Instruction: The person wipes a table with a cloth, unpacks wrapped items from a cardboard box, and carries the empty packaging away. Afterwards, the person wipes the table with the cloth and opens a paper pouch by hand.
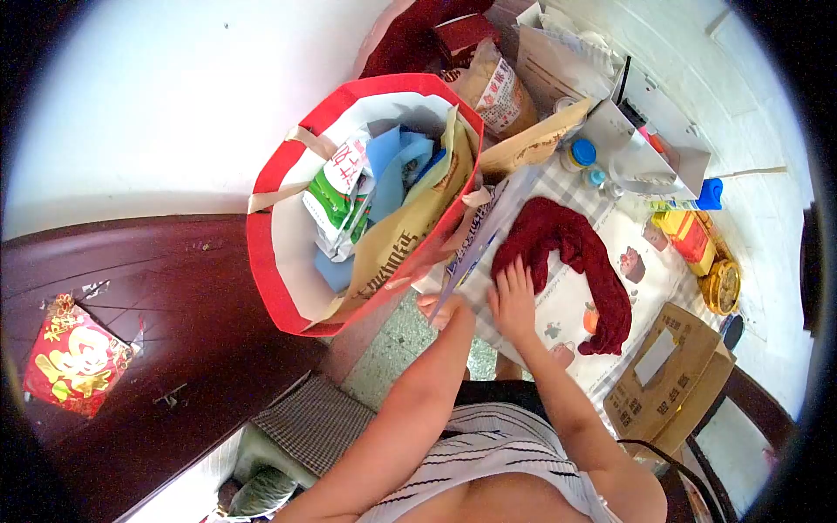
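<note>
A large red-edged bag (264, 253) stands open at the table's left side, holding a green and white packet (330, 199), blue items (384, 187) and a brown paper bag (397, 248). Beside its lower right edge is my left hand (443, 310), its fingers bent near a printed plastic sheet or bag (479, 228); its hold is partly hidden. My right hand (513, 301) lies with fingers spread at the left end of a crumpled dark red cloth (602, 279), touching it on the table (549, 318).
Jars with blue lids (581, 153), a white paper bag (649, 144) and a filled plastic bag (501, 91) stand along the back. At the right are a cardboard box (658, 370) and a yellow-lidded jar (722, 286). A dark red door (166, 331) is on the left.
</note>
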Demonstrator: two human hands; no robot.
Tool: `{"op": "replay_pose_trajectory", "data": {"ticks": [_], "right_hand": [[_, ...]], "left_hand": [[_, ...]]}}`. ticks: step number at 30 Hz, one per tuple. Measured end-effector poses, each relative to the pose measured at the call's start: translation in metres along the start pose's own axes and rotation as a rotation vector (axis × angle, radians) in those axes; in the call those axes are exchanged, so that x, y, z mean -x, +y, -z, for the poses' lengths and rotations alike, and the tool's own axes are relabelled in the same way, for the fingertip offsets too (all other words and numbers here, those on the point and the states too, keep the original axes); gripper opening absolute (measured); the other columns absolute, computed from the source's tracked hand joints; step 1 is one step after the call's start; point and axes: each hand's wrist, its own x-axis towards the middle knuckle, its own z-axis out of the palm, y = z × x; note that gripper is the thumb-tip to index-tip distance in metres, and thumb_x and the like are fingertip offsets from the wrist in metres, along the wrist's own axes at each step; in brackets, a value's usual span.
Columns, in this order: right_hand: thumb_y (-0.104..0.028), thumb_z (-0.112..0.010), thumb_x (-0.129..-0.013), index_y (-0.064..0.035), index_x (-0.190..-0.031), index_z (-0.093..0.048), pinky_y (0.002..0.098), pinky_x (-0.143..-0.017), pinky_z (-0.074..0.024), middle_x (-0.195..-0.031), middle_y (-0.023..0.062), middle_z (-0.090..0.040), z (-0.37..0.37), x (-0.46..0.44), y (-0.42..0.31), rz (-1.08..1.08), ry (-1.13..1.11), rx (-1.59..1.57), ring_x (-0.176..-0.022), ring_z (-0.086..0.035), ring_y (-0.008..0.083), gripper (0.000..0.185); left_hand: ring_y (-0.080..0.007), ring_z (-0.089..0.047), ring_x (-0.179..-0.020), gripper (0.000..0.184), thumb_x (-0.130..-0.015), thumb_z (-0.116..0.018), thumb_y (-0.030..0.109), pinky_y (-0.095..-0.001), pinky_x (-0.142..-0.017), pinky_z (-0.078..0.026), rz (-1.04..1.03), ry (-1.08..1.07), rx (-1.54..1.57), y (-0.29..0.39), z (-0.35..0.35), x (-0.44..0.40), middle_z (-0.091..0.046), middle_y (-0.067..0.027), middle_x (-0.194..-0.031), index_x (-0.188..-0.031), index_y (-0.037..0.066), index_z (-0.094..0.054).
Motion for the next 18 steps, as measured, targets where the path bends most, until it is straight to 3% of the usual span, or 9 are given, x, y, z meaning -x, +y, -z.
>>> {"op": "replay_pose_trajectory", "data": {"ticks": [5, 9, 12, 16, 18], "right_hand": [[-0.024, -0.058, -0.088, 0.0017, -0.115, -0.055, 0.0511, -0.107, -0.0318, -0.126, 0.0211, -0.051, 0.016, 0.007, 0.010, 0.031, -0.142, -0.058, -0.129, -0.040, 0.0387, 0.037], [-0.022, -0.055, -0.090, 0.0024, -0.117, -0.054, 0.0511, -0.107, -0.0321, -0.124, 0.0210, -0.052, 0.007, -0.093, 0.036, -0.043, 0.183, 0.018, -0.126, -0.042, 0.0398, 0.037], [-0.022, -0.055, -0.090, 0.0031, -0.118, -0.054, 0.0524, -0.108, -0.0303, -0.128, 0.0217, -0.051, -0.004, -0.109, 0.032, -0.142, 0.208, -0.007, -0.128, -0.040, 0.0410, 0.038], [-0.022, -0.053, -0.091, 0.0027, -0.118, -0.054, 0.0544, -0.108, -0.0289, -0.129, 0.0224, -0.050, 0.002, -0.012, 0.002, -0.046, 0.118, -0.046, -0.131, -0.037, 0.0413, 0.037], [-0.022, -0.053, -0.090, 0.0026, -0.118, -0.054, 0.0546, -0.108, -0.0289, -0.128, 0.0225, -0.050, 0.006, 0.012, 0.002, -0.044, 0.021, -0.038, -0.132, -0.036, 0.0411, 0.037]], "left_hand": [[-0.0285, -0.068, -0.064, 0.028, -0.094, -0.045, 0.020, -0.0417, -0.056, -0.055, 0.104, -0.038, 0.026, 0.010, 0.002, 0.005, -0.065, -0.0159, -0.068, -0.082, 0.001, -0.062], [-0.0304, -0.068, -0.067, 0.030, -0.095, -0.044, 0.021, -0.0414, -0.058, -0.055, 0.184, -0.053, 0.041, 0.013, 0.003, 0.006, -0.066, -0.0168, -0.071, -0.083, 0.001, -0.064], [-0.0318, -0.069, -0.069, 0.032, -0.095, -0.043, 0.021, -0.0412, -0.059, -0.055, 0.231, -0.054, 0.025, 0.001, 0.007, 0.001, -0.067, -0.0175, -0.074, -0.083, 0.000, -0.065], [-0.0352, -0.069, -0.070, 0.034, -0.095, -0.041, 0.023, -0.0456, -0.061, -0.055, 0.157, -0.125, -0.027, -0.004, 0.001, 0.001, -0.069, -0.0203, -0.081, -0.092, -0.002, -0.064], [-0.0333, -0.068, -0.073, 0.034, -0.095, -0.041, 0.023, -0.0451, -0.063, -0.054, -0.004, -0.049, -0.055, -0.033, -0.047, 0.001, -0.069, -0.0199, -0.083, -0.092, -0.001, -0.064]]}}
